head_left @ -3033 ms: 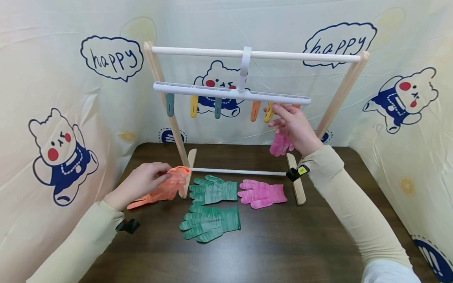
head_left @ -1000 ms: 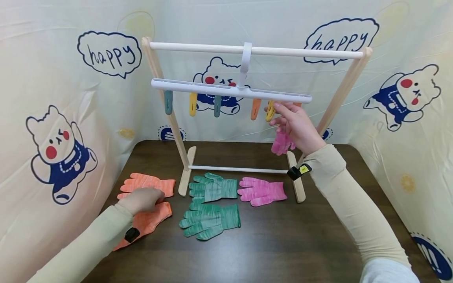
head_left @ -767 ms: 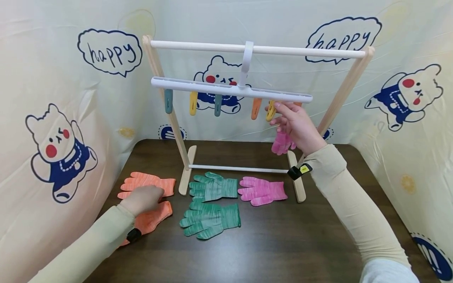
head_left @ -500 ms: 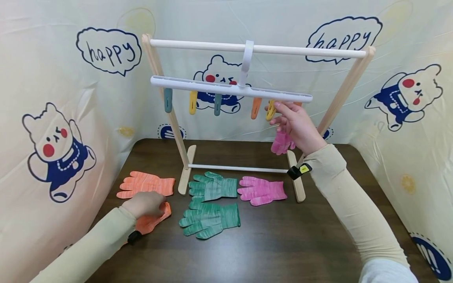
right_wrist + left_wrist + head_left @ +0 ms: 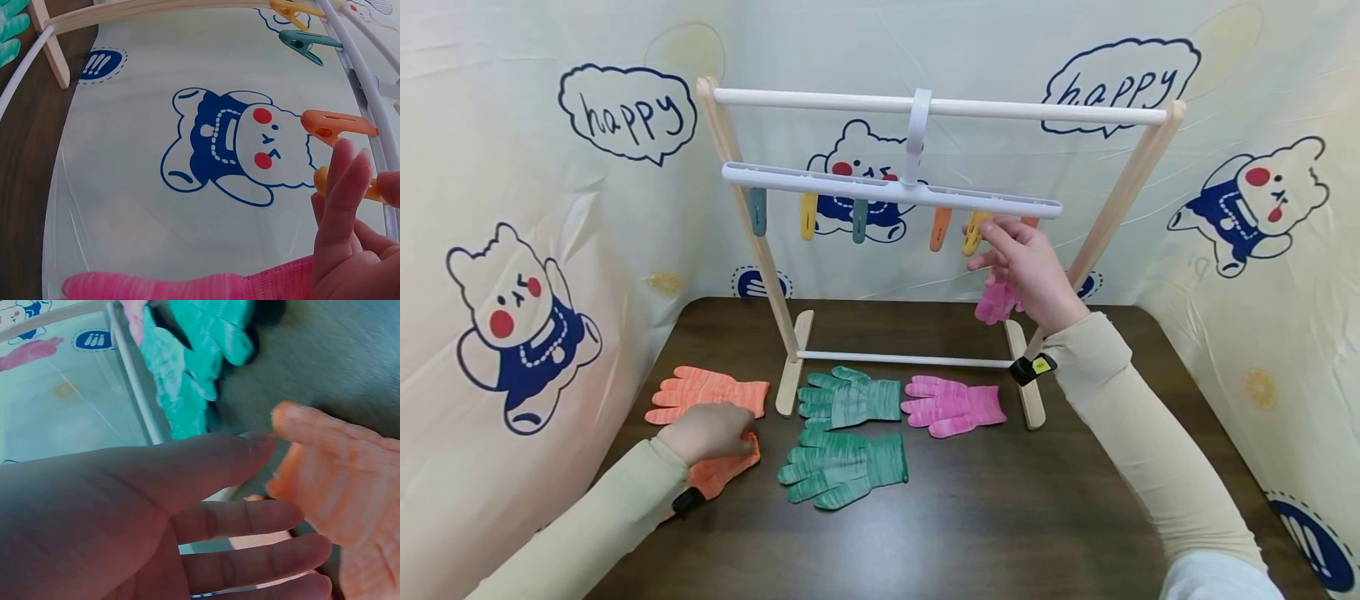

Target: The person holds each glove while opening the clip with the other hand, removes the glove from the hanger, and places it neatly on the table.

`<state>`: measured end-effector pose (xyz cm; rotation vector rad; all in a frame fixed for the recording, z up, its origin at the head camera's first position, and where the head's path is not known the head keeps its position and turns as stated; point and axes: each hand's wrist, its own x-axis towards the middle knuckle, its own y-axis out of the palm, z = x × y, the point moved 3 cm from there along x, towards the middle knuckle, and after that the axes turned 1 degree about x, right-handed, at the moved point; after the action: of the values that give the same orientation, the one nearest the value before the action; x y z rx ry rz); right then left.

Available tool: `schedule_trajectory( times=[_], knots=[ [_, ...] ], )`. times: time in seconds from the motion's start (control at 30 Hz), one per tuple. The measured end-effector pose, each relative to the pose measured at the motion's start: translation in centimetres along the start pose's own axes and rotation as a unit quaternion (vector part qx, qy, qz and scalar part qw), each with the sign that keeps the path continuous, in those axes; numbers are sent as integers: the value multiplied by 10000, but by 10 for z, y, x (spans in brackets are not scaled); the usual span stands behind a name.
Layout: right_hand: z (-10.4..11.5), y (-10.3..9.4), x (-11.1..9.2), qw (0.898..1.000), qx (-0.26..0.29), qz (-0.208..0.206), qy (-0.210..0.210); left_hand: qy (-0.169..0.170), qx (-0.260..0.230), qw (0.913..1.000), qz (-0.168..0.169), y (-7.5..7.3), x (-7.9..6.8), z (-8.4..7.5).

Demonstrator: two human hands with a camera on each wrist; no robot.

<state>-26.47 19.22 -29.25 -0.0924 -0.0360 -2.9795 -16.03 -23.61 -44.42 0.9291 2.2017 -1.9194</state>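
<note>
My right hand [image 5: 1032, 271] pinches a yellow clothespin [image 5: 972, 235] under the white hanger [image 5: 842, 185]. Behind that hand hangs a pink glove [image 5: 996, 300]; its upper end is hidden in the head view. At the left, my left hand [image 5: 711, 431] is over the lower orange glove [image 5: 724, 472], covering part of it. The left wrist view shows its thumb and fingers straight beside that orange glove's edge [image 5: 350, 481], with a gap between them. Another orange glove [image 5: 707, 390] lies just behind.
The hanger hooks over the top bar [image 5: 1000, 110] of a wooden rack [image 5: 752, 225]. Other clothespins hang from it, including an orange clothespin [image 5: 940, 229]. Two green gloves [image 5: 850, 398] and a pink glove [image 5: 955, 407] lie on the dark table [image 5: 970, 517].
Three seconds ago my left hand held an orange glove up off the table; now both orange gloves lie flat and that hand is at the lower one. My right hand stays at the yellow clothespin.
</note>
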Motion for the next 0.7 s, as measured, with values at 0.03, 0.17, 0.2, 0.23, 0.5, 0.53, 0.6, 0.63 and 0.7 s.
schedule_trajectory(
  times=[0.03,0.17,0.2,0.23,0.5,0.53,0.6,0.63,0.7],
  knots=[
    [0,0,-1,10000,-59,6,-50,20,-7,10000,-16,-1,0,-2],
    [-1,0,-6,9988,-415,-22,-274,46,-5,10000,8,-4,1,-9],
    [-1,0,-7,9980,-538,-60,-338,35,-4,10000,51,-4,2,-11],
    [-1,0,-8,9967,-694,-100,-413,29,4,10000,82,-5,3,-13],
    [-3,-3,-19,9827,-1378,-461,-1151,224,152,9996,118,-12,8,-27],
    [-3,-4,-21,9821,-1292,-515,-1267,254,146,9995,70,-12,9,-29],
    [-5,-8,-23,9806,-1079,-662,-1495,348,127,9993,-40,-14,12,-33],
    [-6,-10,-24,9803,-929,-716,-1590,386,129,9991,-114,-15,13,-34],
    [-9,-14,-24,9794,-678,-785,-1735,484,141,9982,-310,-17,15,-37]
  ],
)
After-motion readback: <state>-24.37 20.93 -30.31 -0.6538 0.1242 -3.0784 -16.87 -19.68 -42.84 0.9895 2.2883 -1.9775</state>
